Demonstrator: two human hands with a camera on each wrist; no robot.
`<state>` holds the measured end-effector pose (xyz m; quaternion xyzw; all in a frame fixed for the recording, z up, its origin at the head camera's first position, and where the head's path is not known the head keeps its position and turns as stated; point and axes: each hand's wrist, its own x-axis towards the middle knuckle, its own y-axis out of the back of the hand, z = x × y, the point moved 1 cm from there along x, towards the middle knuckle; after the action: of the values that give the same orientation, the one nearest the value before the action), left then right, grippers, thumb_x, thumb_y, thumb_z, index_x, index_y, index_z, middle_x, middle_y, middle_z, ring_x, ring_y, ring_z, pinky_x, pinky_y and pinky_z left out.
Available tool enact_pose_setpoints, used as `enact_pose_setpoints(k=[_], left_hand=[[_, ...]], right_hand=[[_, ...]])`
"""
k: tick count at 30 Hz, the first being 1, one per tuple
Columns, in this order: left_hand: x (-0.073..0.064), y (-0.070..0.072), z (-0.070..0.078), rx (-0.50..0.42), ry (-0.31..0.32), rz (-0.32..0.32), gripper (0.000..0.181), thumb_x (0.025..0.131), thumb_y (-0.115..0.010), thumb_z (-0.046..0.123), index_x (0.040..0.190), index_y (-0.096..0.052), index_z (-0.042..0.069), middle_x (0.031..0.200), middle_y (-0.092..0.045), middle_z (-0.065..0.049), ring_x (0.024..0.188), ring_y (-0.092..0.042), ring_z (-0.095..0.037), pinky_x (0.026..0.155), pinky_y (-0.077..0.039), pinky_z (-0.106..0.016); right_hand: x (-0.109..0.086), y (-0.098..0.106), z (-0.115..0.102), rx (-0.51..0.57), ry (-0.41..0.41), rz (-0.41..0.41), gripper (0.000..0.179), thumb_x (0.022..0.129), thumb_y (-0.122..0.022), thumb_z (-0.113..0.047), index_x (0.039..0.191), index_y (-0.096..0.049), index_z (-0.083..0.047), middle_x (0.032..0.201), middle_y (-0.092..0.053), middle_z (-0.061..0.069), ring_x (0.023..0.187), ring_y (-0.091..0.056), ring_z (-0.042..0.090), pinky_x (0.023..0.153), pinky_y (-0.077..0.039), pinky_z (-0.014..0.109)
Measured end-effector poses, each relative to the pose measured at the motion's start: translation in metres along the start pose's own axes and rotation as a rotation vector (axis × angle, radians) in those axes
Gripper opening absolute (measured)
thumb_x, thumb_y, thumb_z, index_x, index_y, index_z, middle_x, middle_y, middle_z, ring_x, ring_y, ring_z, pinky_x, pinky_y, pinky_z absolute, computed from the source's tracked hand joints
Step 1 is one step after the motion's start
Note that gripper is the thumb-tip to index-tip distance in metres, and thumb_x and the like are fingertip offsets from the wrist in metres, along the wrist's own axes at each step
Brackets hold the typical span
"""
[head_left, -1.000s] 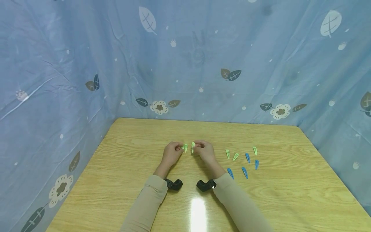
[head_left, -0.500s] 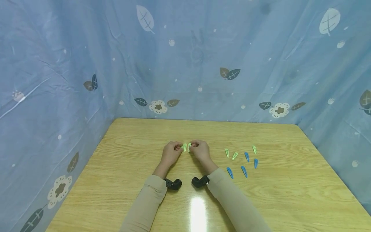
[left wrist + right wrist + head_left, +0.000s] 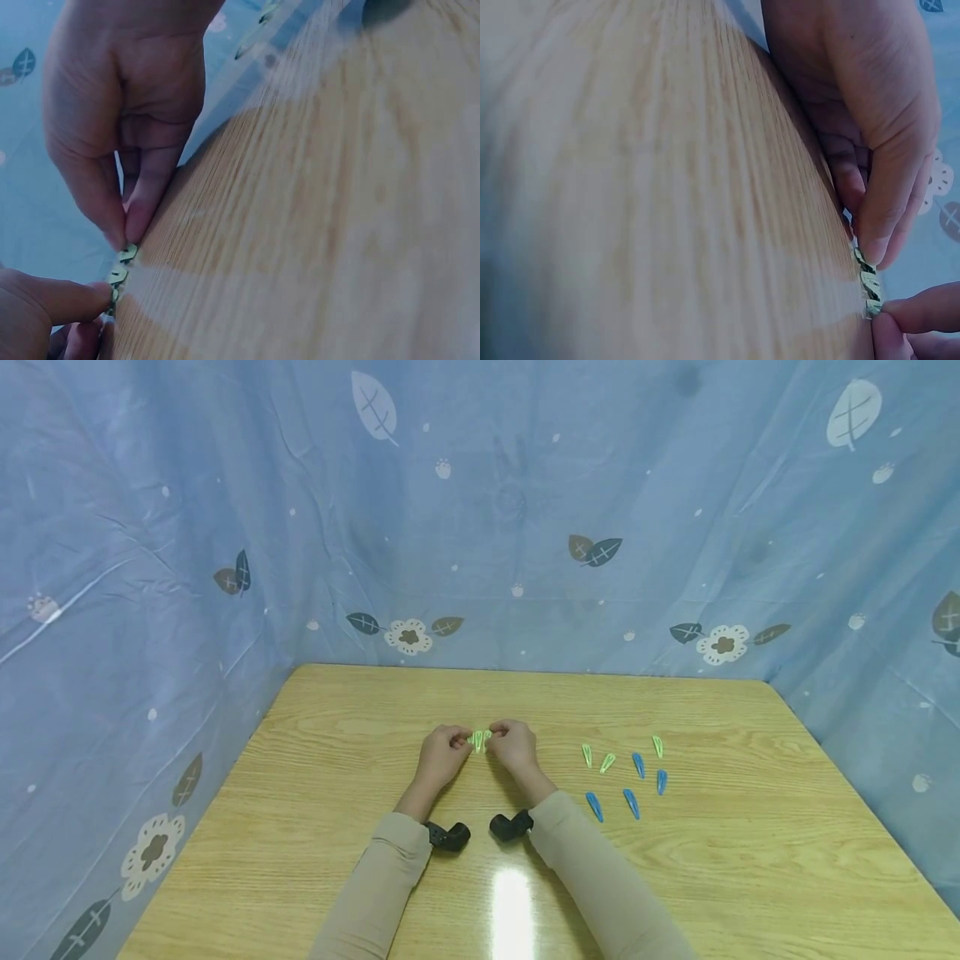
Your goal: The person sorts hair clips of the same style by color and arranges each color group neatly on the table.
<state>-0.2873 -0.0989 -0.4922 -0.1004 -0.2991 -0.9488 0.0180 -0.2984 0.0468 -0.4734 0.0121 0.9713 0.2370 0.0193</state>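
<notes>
Green snap hair clips stand side by side in a short row near the middle of the table, between the two hands. At the row's left end, my left hand (image 3: 442,756) holds a clip (image 3: 114,295) between thumb and finger, covering part of it. My right hand (image 3: 516,750) pinches another green clip (image 3: 874,307) at the right end. Between these, a green clip (image 3: 478,741) lies lengthwise, its narrow end toward me. Both wrist views show the clips close together; whether they touch is too small to tell.
Right of the hands lie loose green clips (image 3: 587,756) and several blue clips (image 3: 632,804), apart from one another. The wooden table (image 3: 337,735) meets a blue patterned curtain (image 3: 510,510) at the back and sides. Black wrist devices (image 3: 450,837) sit at both cuffs.
My right hand has moved left with its green clip, narrowing the gap to the row. The left hand has stayed nearly still, and the loose clips lie as before.
</notes>
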Motion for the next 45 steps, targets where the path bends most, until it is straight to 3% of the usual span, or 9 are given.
enact_pose_setpoints(k=[16, 22, 34, 45], left_hand=[[-0.001, -0.001, 0.0, -0.005, 0.023, -0.005, 0.019, 0.086, -0.07, 0.006, 0.104, -0.071, 0.001, 0.085, -0.058, -0.005, 0.078, -0.055, -0.016, 0.069, -0.048, -0.029], [-0.001, 0.0, 0.001, -0.023, 0.03, -0.003, 0.019, 0.086, -0.07, 0.006, 0.104, -0.07, 0.001, 0.085, -0.058, -0.005, 0.078, -0.055, -0.017, 0.07, -0.049, -0.029], [-0.001, -0.001, 0.001, -0.017, 0.024, -0.002, 0.019, 0.086, -0.069, 0.007, 0.104, -0.07, 0.001, 0.085, -0.058, -0.005, 0.078, -0.054, -0.016, 0.07, -0.049, -0.027], [-0.001, -0.002, -0.001, -0.008, 0.032, 0.005, 0.019, 0.085, -0.07, 0.006, 0.104, -0.071, 0.001, 0.084, -0.058, -0.004, 0.077, -0.054, -0.016, 0.069, -0.048, -0.028]], right_hand=[[-0.01, 0.007, 0.013, 0.219, -0.005, -0.005, 0.033, 0.085, -0.063, -0.004, 0.117, -0.063, 0.003, 0.098, -0.064, 0.012, 0.081, -0.06, 0.018, 0.064, -0.049, 0.023], [-0.017, 0.017, 0.014, 0.265, 0.008, -0.028, 0.034, 0.087, -0.065, -0.001, 0.12, -0.06, 0.005, 0.106, -0.065, 0.017, 0.093, -0.063, 0.024, 0.076, -0.054, 0.029], [-0.039, 0.073, 0.017, 0.226, 0.128, -0.098, 0.043, 0.093, -0.063, -0.01, 0.131, -0.05, 0.006, 0.126, -0.057, 0.023, 0.115, -0.055, 0.033, 0.096, -0.046, 0.039], [-0.052, 0.136, 0.036, 0.112, 0.227, -0.05, 0.043, 0.094, -0.062, -0.011, 0.13, -0.05, 0.007, 0.126, -0.055, 0.025, 0.114, -0.055, 0.034, 0.086, -0.045, 0.015]])
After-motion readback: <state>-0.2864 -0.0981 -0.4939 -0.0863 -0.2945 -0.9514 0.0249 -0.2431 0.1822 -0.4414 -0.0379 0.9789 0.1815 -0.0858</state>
